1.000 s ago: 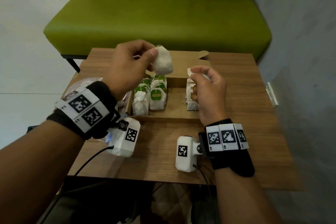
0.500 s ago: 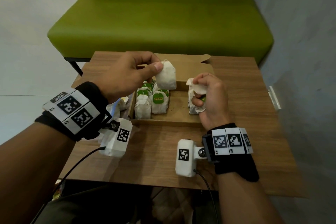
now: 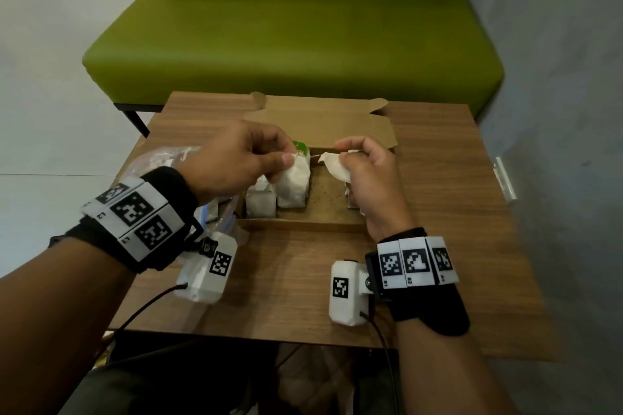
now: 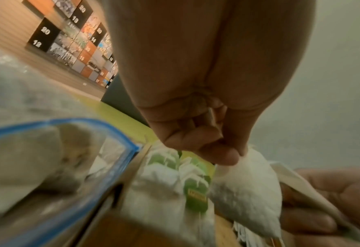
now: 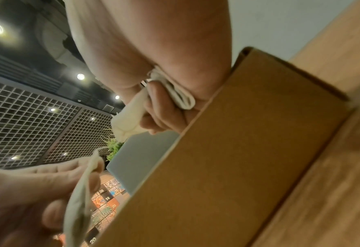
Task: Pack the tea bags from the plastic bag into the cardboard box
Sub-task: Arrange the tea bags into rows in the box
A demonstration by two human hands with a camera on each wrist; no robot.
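The open cardboard box lies on the wooden table with its lid folded back. My left hand pinches the top of a white tea bag, which hangs down into the box beside a row of standing tea bags. In the left wrist view the same hand pinches that bag next to green-tagged bags. My right hand grips another tea bag over the box's right side; its fingers curl round the tea bag. The plastic bag lies left of the box.
A green bench stands behind the table and a grey wall closes the right side. The plastic bag's blue zip edge lies against the box's left wall. Bare brown floor shows in the box's middle.
My left hand has come down from above the box, lowering its tea bag beside the standing row. The right hand stays over the box's right side, its tea bag now pointing left.
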